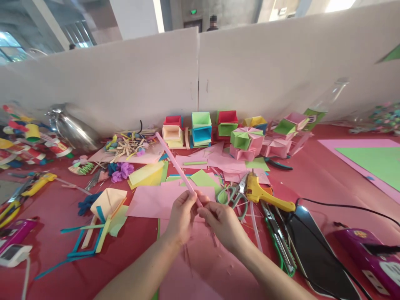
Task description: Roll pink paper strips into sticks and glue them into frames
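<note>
Your left hand [182, 216] and right hand [223, 223] each hold a narrow pinching grip on the near end of a long thin pink rolled-paper stick [175, 163]. It is straight and slants away, left of the yellow plastic glue gun [265, 195].

Here's my left hand [183, 216], bare; my right hand [223, 225], bare too. Left forearm [137, 273] and right forearm [268, 277] are uncovered, with skin showing all the way along.

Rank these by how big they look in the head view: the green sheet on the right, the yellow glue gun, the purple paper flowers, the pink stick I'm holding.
1. green sheet
2. yellow glue gun and pink stick: alike in length, not ranked
3. purple paper flowers
</note>
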{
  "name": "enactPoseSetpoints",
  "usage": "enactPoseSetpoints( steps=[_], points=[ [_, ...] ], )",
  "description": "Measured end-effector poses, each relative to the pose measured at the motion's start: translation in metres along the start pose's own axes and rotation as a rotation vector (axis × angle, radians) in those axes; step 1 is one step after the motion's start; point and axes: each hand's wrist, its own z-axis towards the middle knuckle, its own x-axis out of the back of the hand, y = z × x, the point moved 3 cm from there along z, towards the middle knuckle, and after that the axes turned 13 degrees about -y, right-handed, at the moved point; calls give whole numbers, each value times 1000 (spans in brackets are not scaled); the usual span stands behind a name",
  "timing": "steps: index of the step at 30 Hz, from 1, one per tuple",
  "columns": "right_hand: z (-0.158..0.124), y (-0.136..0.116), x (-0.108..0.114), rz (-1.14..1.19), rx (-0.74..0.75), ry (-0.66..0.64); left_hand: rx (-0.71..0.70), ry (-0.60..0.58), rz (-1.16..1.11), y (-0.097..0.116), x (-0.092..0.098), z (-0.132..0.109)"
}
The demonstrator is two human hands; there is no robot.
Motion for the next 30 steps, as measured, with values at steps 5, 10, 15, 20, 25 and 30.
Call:
enactPoseSetpoints(
  steps=[5,10,15,20,25,30],
  points=[
    [-3,-3,-24,-194,53,18,-62,114,-227,15,10,7],
    [5,3,-1,-73,108,-46,77,-79,-69,20,11,8],
    [9,5,38,310,164,93,338,-331,280,-2,-6,-5],
    [7,4,36,556,128,97,403,-386,395,-17,-14,-16],
    [4,3,43,497,124,178,416,-382,515,-17,-13,-18],
    [6,7,39,445,116,156,383,-364,400,-19,-15,-17]
  ],
)
